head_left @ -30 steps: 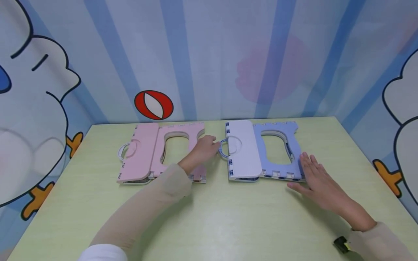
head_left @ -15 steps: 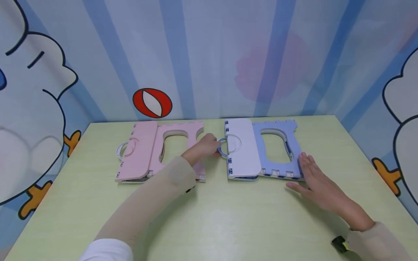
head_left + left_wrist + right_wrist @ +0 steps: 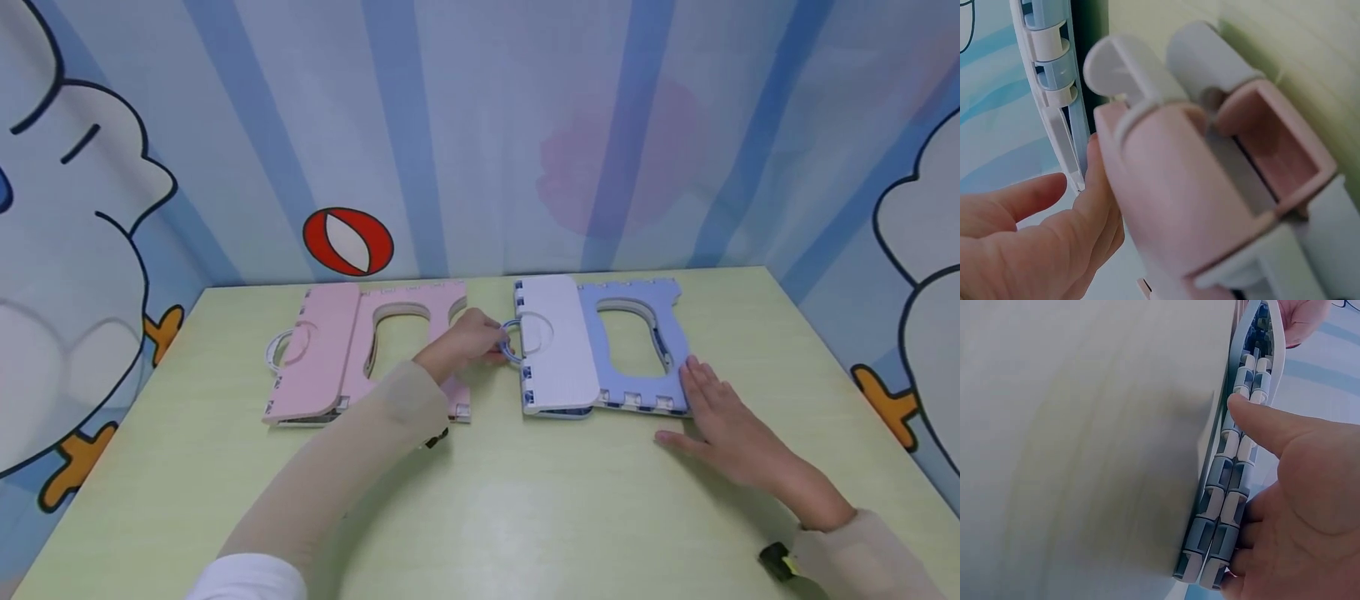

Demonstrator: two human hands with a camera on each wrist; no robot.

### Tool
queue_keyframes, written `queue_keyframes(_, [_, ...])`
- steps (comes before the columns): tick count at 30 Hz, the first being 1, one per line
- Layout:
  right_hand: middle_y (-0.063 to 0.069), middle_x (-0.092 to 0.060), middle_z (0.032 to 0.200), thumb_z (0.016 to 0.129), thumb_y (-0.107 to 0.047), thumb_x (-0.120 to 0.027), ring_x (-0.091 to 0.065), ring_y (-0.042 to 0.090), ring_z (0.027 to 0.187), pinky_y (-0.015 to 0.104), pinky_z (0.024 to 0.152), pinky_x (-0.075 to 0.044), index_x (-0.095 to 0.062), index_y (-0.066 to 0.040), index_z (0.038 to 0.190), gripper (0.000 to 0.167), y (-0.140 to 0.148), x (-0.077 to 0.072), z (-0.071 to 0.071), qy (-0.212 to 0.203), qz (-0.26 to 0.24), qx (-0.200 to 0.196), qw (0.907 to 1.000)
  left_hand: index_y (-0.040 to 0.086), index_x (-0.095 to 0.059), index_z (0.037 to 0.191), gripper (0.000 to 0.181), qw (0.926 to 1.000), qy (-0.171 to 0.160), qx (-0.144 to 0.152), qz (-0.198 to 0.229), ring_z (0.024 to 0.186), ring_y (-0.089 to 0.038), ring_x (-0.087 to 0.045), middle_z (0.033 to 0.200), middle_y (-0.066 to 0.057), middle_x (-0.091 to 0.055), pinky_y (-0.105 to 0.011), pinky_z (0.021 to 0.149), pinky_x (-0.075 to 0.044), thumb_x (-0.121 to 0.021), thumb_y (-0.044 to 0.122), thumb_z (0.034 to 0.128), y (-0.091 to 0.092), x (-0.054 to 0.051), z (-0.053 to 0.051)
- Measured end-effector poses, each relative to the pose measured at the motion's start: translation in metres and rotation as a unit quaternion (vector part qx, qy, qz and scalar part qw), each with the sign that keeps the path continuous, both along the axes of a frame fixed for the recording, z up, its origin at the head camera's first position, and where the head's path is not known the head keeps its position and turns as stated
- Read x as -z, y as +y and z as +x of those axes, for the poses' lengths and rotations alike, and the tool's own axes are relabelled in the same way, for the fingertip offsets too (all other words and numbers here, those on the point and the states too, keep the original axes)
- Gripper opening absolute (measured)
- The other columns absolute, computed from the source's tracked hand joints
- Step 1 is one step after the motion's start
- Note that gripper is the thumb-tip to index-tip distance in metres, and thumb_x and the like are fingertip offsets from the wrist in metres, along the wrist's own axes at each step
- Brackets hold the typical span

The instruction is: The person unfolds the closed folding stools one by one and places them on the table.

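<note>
Two folded step stools lie flat, side by side, on a pale green table. The right one is blue and white, with a ring-shaped carry handle on its left side. My left hand pinches that handle between thumb and fingers, partly covering it. In the left wrist view the thumb is beside the handle's tip. My right hand rests with straight fingers against the blue stool's right edge, its thumb spread towards the near side. The pink stool lies under and left of my left forearm.
The pink stool's white handle sticks out to the left. A striped cartoon backdrop stands along the table's back edge and both sides. A small dark object is at my right sleeve.
My left hand has shifted slightly and its fingers have come round the blue stool's handle. Both stools stay where they lay. My right hand has barely moved.
</note>
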State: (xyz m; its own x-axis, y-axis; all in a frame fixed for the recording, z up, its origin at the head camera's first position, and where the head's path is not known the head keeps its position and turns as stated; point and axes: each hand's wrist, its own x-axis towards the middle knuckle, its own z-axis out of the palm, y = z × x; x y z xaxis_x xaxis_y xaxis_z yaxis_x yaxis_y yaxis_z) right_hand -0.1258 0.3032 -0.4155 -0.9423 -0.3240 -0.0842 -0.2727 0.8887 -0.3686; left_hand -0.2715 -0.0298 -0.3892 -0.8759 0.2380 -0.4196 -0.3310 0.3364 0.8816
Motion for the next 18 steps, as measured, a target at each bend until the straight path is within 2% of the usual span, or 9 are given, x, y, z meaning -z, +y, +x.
queue_keyframes(5, [0.032, 0.006, 0.160, 0.098, -0.052, -0.058, 0.003, 0.047, 0.147, 0.058, 0.118, -0.002, -0.002, 0.014, 0.153, 0.103, 0.0020, 0.0002, -0.0001, -0.001, 0.001, -0.009, 1.0000, -0.017, -0.052, 0.131, 0.034, 1.0000, -0.004, -0.004, 0.003, 0.072, -0.017, -0.063, 0.109, -0.028, -0.066, -0.036, 0.092, -0.055, -0.055, -0.006, 0.0986, 0.0003, -0.0016, 0.0019])
queue_keyframes(12, [0.032, 0.008, 0.160, 0.098, -0.052, -0.058, 0.005, 0.046, 0.148, 0.057, 0.118, -0.001, 0.000, 0.013, 0.153, 0.103, 0.0041, 0.0016, -0.0002, -0.004, -0.004, -0.010, 0.9999, -0.014, -0.053, 0.132, 0.035, 0.9999, -0.002, -0.005, -0.012, 0.076, -0.018, -0.064, 0.110, -0.025, -0.067, -0.033, 0.087, -0.056, -0.058, -0.002, 0.0990, 0.0004, -0.0008, 0.0010])
queue_keyframes(18, [0.030, 0.010, 0.160, 0.098, -0.051, -0.059, 0.006, 0.045, 0.148, 0.055, 0.119, 0.001, 0.002, 0.011, 0.154, 0.104, 0.0055, 0.0016, -0.0004, -0.008, -0.013, -0.011, 0.9998, -0.013, -0.050, 0.136, 0.040, 0.9998, 0.000, -0.016, 0.014, 0.073, -0.017, -0.064, 0.110, -0.026, -0.067, -0.032, 0.084, -0.057, -0.059, -0.003, 0.0983, 0.0000, -0.0004, -0.0006])
